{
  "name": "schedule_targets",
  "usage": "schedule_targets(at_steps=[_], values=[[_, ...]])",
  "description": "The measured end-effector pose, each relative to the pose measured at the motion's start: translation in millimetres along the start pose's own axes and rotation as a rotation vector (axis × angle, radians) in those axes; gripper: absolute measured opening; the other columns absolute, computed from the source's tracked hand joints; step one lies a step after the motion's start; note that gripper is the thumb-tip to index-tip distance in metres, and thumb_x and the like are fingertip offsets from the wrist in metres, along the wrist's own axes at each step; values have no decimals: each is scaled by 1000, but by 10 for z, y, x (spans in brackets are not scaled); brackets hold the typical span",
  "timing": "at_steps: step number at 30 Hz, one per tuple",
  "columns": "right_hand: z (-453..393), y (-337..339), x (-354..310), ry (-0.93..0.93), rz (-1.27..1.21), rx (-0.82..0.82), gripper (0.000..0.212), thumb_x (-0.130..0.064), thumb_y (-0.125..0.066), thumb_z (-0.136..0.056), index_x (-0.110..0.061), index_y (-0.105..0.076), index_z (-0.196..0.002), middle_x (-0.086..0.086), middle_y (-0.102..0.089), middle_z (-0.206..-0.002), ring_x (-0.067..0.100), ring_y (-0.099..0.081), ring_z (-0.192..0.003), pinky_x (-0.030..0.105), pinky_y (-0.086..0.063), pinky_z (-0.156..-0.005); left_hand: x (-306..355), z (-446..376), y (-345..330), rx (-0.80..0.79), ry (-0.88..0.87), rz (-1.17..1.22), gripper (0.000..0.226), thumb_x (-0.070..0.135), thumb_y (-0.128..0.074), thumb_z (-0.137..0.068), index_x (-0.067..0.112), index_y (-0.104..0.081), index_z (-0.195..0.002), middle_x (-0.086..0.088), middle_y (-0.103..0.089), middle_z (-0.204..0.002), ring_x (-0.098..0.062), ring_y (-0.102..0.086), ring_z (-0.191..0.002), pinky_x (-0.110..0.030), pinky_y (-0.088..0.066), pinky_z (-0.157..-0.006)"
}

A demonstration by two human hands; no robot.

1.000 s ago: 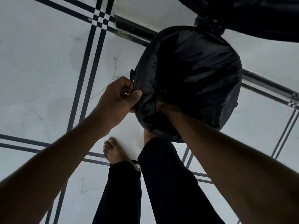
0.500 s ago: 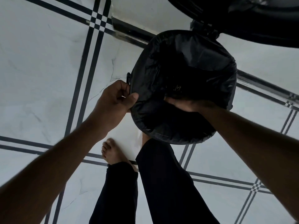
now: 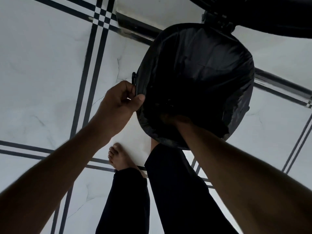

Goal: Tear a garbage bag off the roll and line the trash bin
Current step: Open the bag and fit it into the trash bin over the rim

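Note:
A round trash bin [image 3: 234, 132] stands on the floor in front of my feet. A black garbage bag [image 3: 202, 68] lines it, folded over the rim. My left hand [image 3: 120, 99] pinches the bag's edge against the rim at the bin's left side, by a small black handle lug [image 3: 133, 77]. My right hand [image 3: 175, 118] reaches over the near rim into the bag; its fingers are lost in the dark plastic, so I cannot tell whether they grip anything.
White marble floor [image 3: 42, 73] with dark inlay stripes all around. A dark bulky object [image 3: 270, 14] hangs over the top right, just beyond the bin. My bare left foot [image 3: 118, 156] and dark trouser legs [image 3: 168, 191] stand right below the bin.
My right hand has moved down from inside the bag towards the near rim, while the left hand keeps its pinch on the left rim. The bag's folds have shifted slightly.

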State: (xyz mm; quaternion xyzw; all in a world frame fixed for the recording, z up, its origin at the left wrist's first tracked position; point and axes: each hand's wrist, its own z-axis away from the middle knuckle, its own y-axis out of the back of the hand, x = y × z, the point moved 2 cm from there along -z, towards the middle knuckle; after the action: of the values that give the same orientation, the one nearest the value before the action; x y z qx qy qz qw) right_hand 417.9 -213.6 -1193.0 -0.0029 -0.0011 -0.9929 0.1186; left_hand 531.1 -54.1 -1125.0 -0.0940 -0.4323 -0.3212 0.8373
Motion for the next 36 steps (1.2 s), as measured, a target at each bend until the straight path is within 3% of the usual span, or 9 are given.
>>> schedule_targets(at_steps=[2,8,14,18,22,25,28,30,36], values=[[-64,111,-89,139,100,65,45,-40,-41,-103,-17,-44,-141,12,-35,-155,4,-51,-126,13,-40,-93,-3,5,2,2,10,8,22,9,-63,-94,19,-54,-77,16,-59,-60,2,-50,-54,-16,-42,-60],[-22,558,-443,347,168,198,34,-30,-52,-97,-22,-61,-129,6,-61,-131,27,-56,-123,30,-42,-101,12,88,-34,13,32,26,15,12,-65,-93,3,-56,-87,2,-58,-69,-12,-51,-59,-29,-42,-62],[-43,1143,-611,338,270,496,59,-53,-42,-97,-21,-41,-147,4,-35,-156,28,-32,-143,32,-21,-115,23,9,27,-19,52,60,21,19,-67,-92,15,-51,-78,15,-50,-54,-13,-42,-61,-32,-36,-65],[-245,937,-596,306,444,512,58,-50,-41,-97,-24,-35,-149,7,-34,-156,30,-31,-143,39,-22,-118,-10,7,-18,-11,41,100,24,12,-64,-94,20,-51,-76,18,-53,-52,-1,-42,-53,-23,-36,-58],[-249,491,-495,356,516,764,65,-46,-32,-91,-13,-39,-146,14,-37,-153,32,-29,-143,48,-19,-117,-30,64,-52,13,57,131,20,23,-67,-86,21,-50,-76,19,-54,-55,1,-45,-55,-23,-37,-58],[-274,85,-406,421,578,628,78,-54,-16,-86,-14,-30,-151,13,-24,-159,32,-18,-147,50,-16,-117,0,48,-17,-15,66,69,17,32,-64,-82,22,-51,-77,19,-55,-56,-2,-44,-54,-27,-37,-59],[-415,-83,-361,441,640,412,62,-35,-37,-101,-11,-18,-154,22,-8,-160,43,-10,-147,58,-11,-116,-10,3,22,-36,49,36,22,16,-64,-94,21,-51,-78,20,-55,-55,-2,-43,-52,-25,-36,-57],[-386,-127,-378,525,547,411,53,-26,-39,-101,-1,-33,-148,33,-21,-154,51,-24,-141,60,-20,-113,-54,-17,20,-39,49,23,22,12,-61,-95,20,-52,-78,20,-56,-54,-1,-42,-50,-25,-35,-56],[116,151,-258,405,330,476,35,-26,-53,-93,-16,-64,-125,14,-66,-124,30,-58,-119,32,-44,-99,41,71,12,-9,75,-4,30,33,-64,-83,6,-56,-93,9,-61,-74,-16,-56,-66,-41,-47,-63]])
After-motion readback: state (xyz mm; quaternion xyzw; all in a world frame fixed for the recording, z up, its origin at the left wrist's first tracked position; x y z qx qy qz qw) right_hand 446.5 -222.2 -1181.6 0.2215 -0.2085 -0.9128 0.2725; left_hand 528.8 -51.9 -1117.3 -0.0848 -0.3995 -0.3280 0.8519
